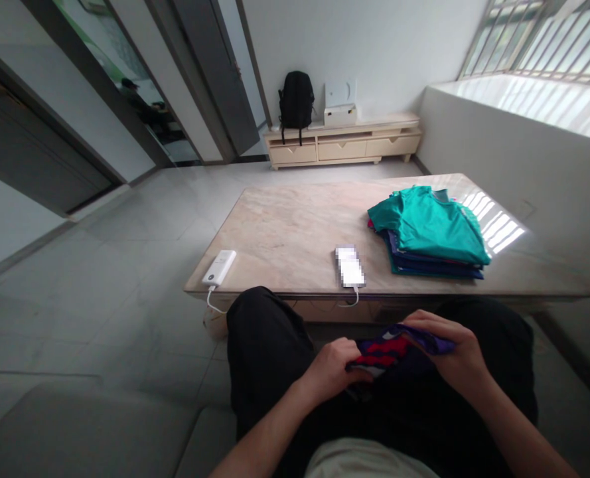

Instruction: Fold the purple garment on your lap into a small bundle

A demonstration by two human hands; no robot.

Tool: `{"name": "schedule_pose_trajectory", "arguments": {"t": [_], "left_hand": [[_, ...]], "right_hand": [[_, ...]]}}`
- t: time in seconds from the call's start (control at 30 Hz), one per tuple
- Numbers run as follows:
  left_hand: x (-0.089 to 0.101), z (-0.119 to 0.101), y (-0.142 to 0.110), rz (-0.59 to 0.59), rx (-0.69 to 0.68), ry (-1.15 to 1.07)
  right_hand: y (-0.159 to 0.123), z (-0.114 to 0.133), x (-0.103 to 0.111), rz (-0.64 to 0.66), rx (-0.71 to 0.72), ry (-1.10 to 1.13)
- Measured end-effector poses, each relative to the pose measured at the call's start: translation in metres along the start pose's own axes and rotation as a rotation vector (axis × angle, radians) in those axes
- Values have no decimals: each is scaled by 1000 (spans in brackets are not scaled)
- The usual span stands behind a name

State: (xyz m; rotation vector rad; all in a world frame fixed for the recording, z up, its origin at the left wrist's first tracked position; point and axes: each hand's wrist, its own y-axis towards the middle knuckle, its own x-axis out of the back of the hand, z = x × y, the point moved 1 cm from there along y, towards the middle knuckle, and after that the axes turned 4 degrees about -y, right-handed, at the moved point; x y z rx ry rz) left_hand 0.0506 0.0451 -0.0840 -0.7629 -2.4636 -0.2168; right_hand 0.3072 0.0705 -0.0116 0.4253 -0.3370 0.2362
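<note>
A purple and red garment (pixel 397 348) lies bunched in my lap between my knees. My left hand (pixel 332 368) grips its lower left edge. My right hand (pixel 456 355) holds its upper right edge, fingers curled over the cloth. On the marble table (pixel 295 226) ahead, a stack of folded shirts (pixel 429 232) sits at the right with a teal shirt on top.
A phone (pixel 349 265) with a cable lies near the table's front edge, and a white power bank (pixel 219 267) at its left corner. A low cabinet (pixel 344 143) with a black backpack (pixel 296 103) and a white box (pixel 340 114) stands at the far wall. A grey sofa (pixel 75 431) is under me.
</note>
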Motion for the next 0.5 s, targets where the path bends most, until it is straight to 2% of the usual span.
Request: {"name": "schedule_pose_trajectory", "arguments": {"t": [0.17, 0.3, 0.4, 0.5], "left_hand": [[13, -5, -5, -94, 95, -54], [21, -9, -12, 23, 193, -95], [26, -16, -16, 104, 226, -111], [50, -31, -23, 132, 244, -157]], "right_hand": [[-3, -1, 9, -110, -44, 17], [-2, 7, 16, -219, -84, 60], [0, 20, 17, -287, -167, 90], [-2, 39, 21, -279, -228, 46]]}}
